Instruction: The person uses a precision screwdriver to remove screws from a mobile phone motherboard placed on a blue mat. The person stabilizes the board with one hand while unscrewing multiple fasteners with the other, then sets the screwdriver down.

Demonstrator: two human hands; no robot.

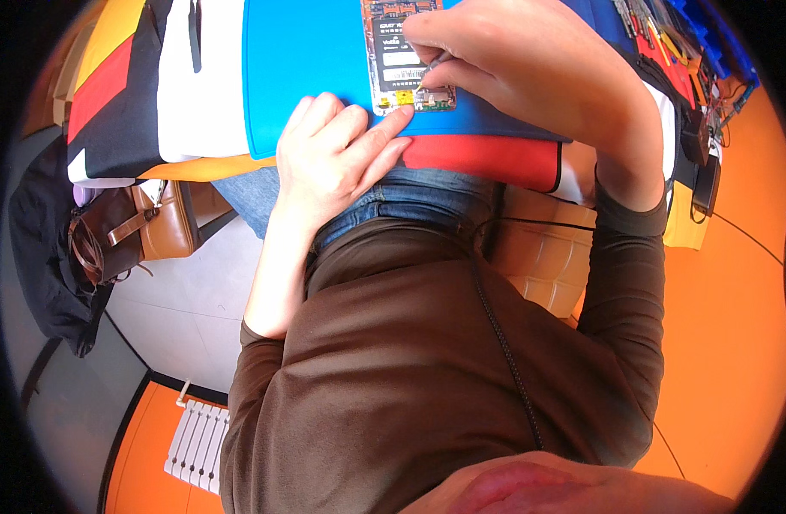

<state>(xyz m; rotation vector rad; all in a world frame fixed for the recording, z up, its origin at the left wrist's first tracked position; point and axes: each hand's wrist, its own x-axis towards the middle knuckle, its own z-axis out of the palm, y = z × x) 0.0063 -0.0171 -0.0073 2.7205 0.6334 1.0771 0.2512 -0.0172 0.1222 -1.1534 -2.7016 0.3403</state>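
Note:
An opened smartphone lies on a blue work mat, with its black battery, a yellow patch and the lower circuit board exposed. My right hand is closed in a pinch on a slim metal tool. The tool's tip points down at the phone's lower part, beside the yellow patch; its exact kind is partly hidden by the fingers. My left hand rests at the mat's near edge, its index finger stretched out to touch the phone's bottom end. Its thumb lies apart below, and the other fingers bend loosely on the mat.
Hand tools and blue bins stand at the far right of the table. A red strip runs along the near edge. Brown bags and a dark garment are at the left. A white radiator stands lower left.

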